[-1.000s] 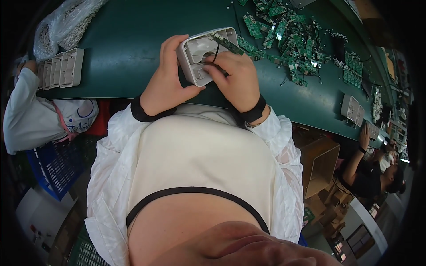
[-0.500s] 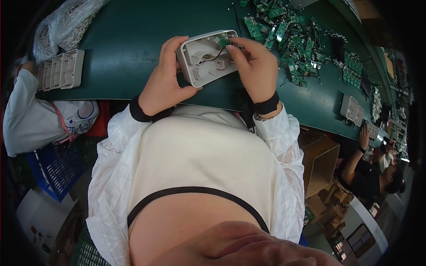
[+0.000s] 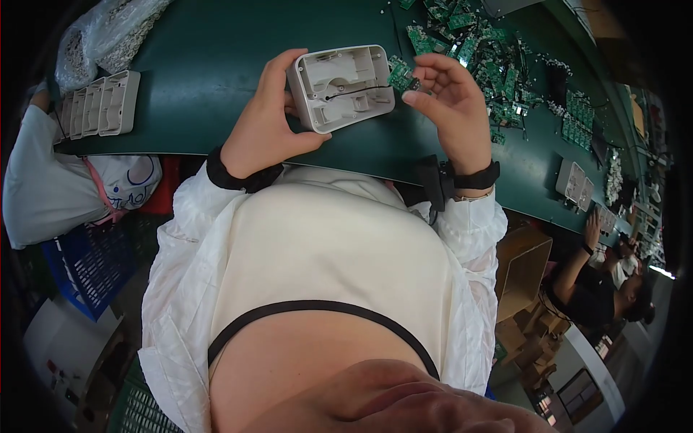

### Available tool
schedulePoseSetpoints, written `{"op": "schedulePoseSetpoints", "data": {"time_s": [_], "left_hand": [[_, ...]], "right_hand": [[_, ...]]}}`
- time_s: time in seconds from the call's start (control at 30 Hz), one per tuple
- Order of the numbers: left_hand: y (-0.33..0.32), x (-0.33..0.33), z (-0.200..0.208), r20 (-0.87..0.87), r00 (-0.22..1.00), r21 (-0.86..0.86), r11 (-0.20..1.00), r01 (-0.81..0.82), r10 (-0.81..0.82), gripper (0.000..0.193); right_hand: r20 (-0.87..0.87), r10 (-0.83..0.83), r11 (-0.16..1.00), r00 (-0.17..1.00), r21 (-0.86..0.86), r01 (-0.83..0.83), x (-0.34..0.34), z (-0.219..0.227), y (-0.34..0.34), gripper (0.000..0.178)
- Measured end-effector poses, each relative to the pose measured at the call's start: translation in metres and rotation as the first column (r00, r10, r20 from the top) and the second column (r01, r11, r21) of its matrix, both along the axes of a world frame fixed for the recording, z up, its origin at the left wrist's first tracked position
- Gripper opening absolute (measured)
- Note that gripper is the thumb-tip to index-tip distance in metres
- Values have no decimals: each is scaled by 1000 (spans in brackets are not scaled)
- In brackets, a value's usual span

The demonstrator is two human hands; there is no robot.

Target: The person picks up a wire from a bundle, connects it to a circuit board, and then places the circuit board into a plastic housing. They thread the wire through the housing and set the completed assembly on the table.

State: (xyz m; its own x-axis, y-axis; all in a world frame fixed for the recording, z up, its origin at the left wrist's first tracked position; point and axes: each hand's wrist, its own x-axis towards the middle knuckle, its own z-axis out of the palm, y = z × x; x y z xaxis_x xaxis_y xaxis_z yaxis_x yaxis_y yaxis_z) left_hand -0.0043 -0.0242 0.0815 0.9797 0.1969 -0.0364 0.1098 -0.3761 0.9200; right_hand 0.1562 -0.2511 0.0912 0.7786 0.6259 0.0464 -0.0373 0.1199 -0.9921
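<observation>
A white plastic housing (image 3: 339, 70), its open side with ribs and compartments showing, is tilted up over the table's near edge. My left hand (image 3: 261, 128) grips it by its left side, thumb along the lower corner. Just past the housing's right wall, my right hand (image 3: 459, 99) pinches a small green circuit board (image 3: 399, 73) between thumb and fingers. From that board a thin black wire (image 3: 355, 92) runs across the inside of the housing to its left part.
Loose circuit boards (image 3: 505, 68) lie heaped at the back right of the green table (image 3: 216, 65). Left are a clear plastic bag (image 3: 112, 43) of small parts and several white housings (image 3: 108, 108). Farther right, a co-worker (image 3: 595, 289) sits near more housings (image 3: 574, 182). A cardboard box (image 3: 523, 263) stands below.
My right hand has drawn the circuit board out of the housing to the right, and the black wire now stretches straighter. The left hand still holds the housing in nearly the same place.
</observation>
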Motion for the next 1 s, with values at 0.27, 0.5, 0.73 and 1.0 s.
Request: {"op": "schedulePoseSetpoints", "data": {"time_s": [0.27, 0.5, 0.73, 1.0], "left_hand": [[-3, -2, -13, 132, 990, 110, 993, 28, -43, 103], [-5, -4, -11, 151, 988, -1, 1000, 30, -29, 103], [-7, -3, -11, 134, 991, -96, 995, 2, 11, 101], [-9, -4, -11, 35, 999, -167, 986, 0, 5, 105]], "right_hand": [[221, 254, 951, 942, -236, -201, -26, 7, 18, 26], [297, 391, 910, 871, -267, -318, -27, 0, 10, 20], [317, 412, 905, 854, -251, -344, -32, -7, 2, 18], [405, 378, 924, 833, -224, -311, -37, -17, -4, 17]]}}
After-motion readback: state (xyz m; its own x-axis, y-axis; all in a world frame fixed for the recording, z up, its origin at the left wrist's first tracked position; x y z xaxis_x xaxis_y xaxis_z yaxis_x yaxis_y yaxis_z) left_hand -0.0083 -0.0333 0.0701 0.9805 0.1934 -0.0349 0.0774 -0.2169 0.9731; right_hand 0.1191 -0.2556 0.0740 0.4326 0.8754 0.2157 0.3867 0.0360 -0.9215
